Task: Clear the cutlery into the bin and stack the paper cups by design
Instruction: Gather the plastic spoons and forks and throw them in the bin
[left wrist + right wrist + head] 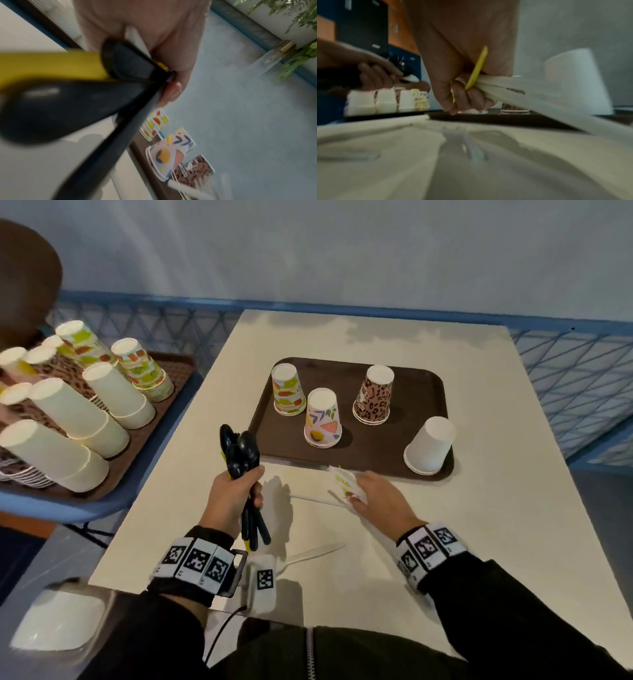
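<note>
My left hand [236,491] grips a bunch of black cutlery [241,453] with one yellow piece [51,65], spoon bowls up, over the table's left side. My right hand [370,491] holds white and yellow cutlery [342,479] just in front of the brown tray [404,371]; the same bundle [513,89] shows in the right wrist view. A white piece [318,498] lies under that hand and a white knife [315,553] lies nearer me. Upside down on the tray stand a fruit-print cup [288,390], a pastel cup [322,419], a leopard cup [374,395] and a plain white cup [430,445].
A second tray [171,371] on a blue cart at left carries stacks of white, fruit-print and leopard cups [113,395]. A white bin lid [58,621] sits at lower left. A blue mesh rail [565,371] runs behind the white table [496,525].
</note>
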`<move>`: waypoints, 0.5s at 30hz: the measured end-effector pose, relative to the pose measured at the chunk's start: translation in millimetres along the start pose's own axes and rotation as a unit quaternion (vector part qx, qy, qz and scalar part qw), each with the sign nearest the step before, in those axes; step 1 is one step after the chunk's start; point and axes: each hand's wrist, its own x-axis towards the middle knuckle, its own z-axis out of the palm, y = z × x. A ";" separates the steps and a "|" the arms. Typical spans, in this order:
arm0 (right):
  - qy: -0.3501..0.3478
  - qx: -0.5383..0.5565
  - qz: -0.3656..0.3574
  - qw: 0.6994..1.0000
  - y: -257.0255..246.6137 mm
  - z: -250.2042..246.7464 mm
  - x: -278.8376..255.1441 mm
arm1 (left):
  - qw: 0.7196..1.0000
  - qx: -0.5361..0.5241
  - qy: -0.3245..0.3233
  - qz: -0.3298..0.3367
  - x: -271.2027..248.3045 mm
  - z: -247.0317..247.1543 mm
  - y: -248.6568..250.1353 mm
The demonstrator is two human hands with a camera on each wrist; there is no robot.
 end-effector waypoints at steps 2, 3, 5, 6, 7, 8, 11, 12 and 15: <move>-0.021 -0.040 -0.010 0.999 -4.6 11.0 7.2 | 1.000 -0.011 0.024 0.006 -3.5 -12.8 -1.1; -0.025 -0.052 -0.016 0.998 -4.6 14.7 10.1 | 0.999 -0.015 0.035 0.009 -5.6 -19.3 -2.5; -0.024 -0.072 -0.029 0.997 -5.7 18.3 15.4 | 0.998 -0.023 0.060 0.013 -10.0 -31.9 -7.3; -0.024 -0.085 -0.038 0.995 -6.1 19.4 18.4 | 0.997 -0.028 0.071 0.012 -12.0 -37.0 -10.6; -0.029 -0.099 -0.047 0.994 -6.7 20.6 20.9 | 0.996 -0.033 0.081 0.011 -14.1 -41.4 -14.6; -0.038 -0.111 -0.054 0.992 -7.9 21.8 22.9 | 0.995 -0.038 0.089 0.009 -16.3 -45.1 -18.4; -0.066 -0.138 -0.057 0.987 -15.7 21.1 26.7 | 0.993 -0.037 0.109 -0.001 -22.1 -51.3 -26.3; -0.067 -0.137 -0.061 0.986 -20.1 20.1 27.7 | 0.993 -0.036 0.114 -0.003 -23.5 -52.8 -27.1; -0.062 -0.131 -0.097 0.985 -40.0 16.6 25.8 | 0.991 -0.034 0.126 -0.002 -27.0 -58.5 -27.1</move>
